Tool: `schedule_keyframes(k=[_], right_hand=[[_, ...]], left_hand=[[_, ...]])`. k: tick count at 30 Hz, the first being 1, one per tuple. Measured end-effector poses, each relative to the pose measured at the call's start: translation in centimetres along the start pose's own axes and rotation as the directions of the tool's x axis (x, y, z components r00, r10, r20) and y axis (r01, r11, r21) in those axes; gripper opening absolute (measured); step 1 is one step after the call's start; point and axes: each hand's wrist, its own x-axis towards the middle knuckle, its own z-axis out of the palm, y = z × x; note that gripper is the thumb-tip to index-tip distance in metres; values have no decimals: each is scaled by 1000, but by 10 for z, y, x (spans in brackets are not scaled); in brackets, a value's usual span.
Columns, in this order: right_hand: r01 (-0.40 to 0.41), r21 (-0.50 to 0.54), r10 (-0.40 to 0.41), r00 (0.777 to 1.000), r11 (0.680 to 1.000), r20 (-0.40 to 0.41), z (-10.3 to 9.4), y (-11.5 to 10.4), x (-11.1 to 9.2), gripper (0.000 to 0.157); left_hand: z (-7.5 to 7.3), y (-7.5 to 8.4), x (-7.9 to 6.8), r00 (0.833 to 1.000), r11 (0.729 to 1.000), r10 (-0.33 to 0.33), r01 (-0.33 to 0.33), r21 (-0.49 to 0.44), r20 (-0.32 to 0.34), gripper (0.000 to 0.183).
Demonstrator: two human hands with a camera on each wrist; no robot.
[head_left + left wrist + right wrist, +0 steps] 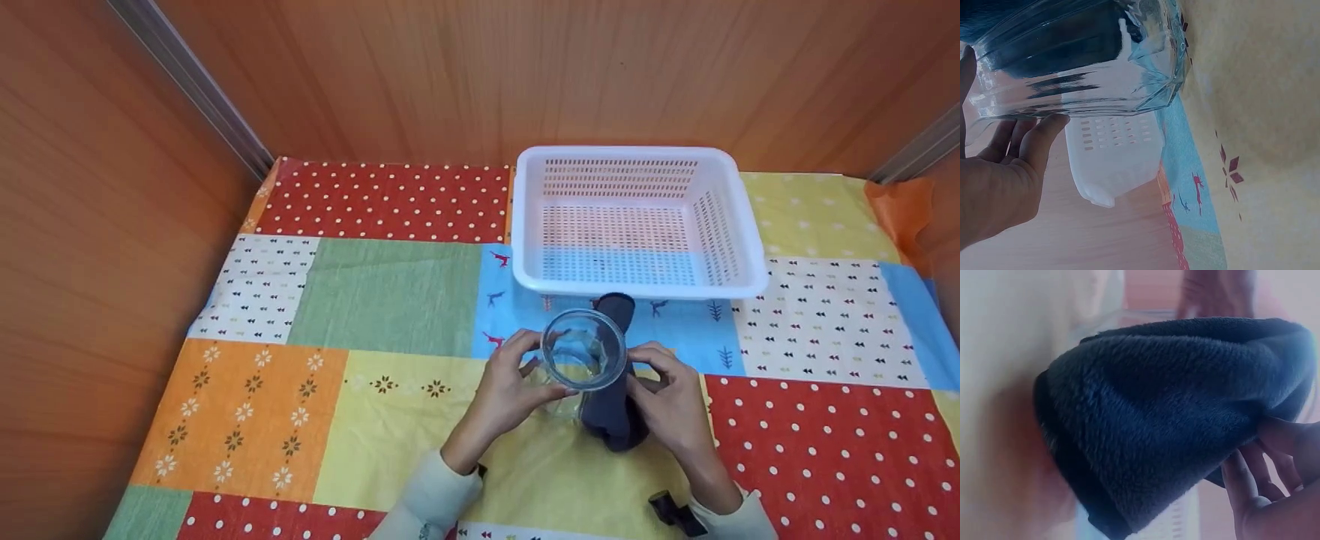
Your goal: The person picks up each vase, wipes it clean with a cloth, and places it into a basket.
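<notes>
A clear glass jar [583, 351] stands mouth upward in the head view, held between the thumb and fingers of my left hand [508, 394]. Faceted glass near its base shows in the left wrist view, where the jar [1145, 79] appears above the tablecloth. On the jar's right hangs a dark, fuzzy cloth [609, 412], which my right hand [671, 405] pinches against the side. The right wrist view shows the cloth [1151, 416] folded over, with the thumb on its face; it hides most of the jar there.
Behind the hands, a white perforated plastic basket [637, 291] sits on the patchwork tablecloth [390, 300]. Wood-grain panels [420, 82] close off the back and both sides. Dark straps [675, 514] show at the wrists.
</notes>
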Motion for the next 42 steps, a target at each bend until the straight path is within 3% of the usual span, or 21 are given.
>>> schedule_keyframes(k=[7, 17, 23, 28, 36, 42], right_hand=[[-32, -23, 33, 999, 999, 22, -2, 0, 1, 24], [-70, -79, 72, 997, 994, 30, -3, 23, -2, 24], [-11, -82, 13, 1000, 997, 23, -4, 29, -3, 21], [-7, -65, 8, 1000, 998, 22, -1, 24, -4, 21], [-47, -44, 47, 999, 998, 0, 0, -4, 1, 24], [-72, -40, 73, 997, 997, 13, -2, -8, 3, 24]], left_hand=[[0, 0, 1, 1000, 1000, -5, 5, 2, 7, 54], [0, 0, 2, 1000, 1000, -2, 2, -3, 12, 55], [1, 2, 2, 1000, 1000, -1, 1, -8, 6, 54], [1, 1, 1, 1000, 1000, -5, 5, -9, -1, 55], [0, 0, 0, 1000, 1000, -7, 7, 3, -6, 53], [0, 0, 0, 1000, 1000, -15, 15, 18, 1, 53]])
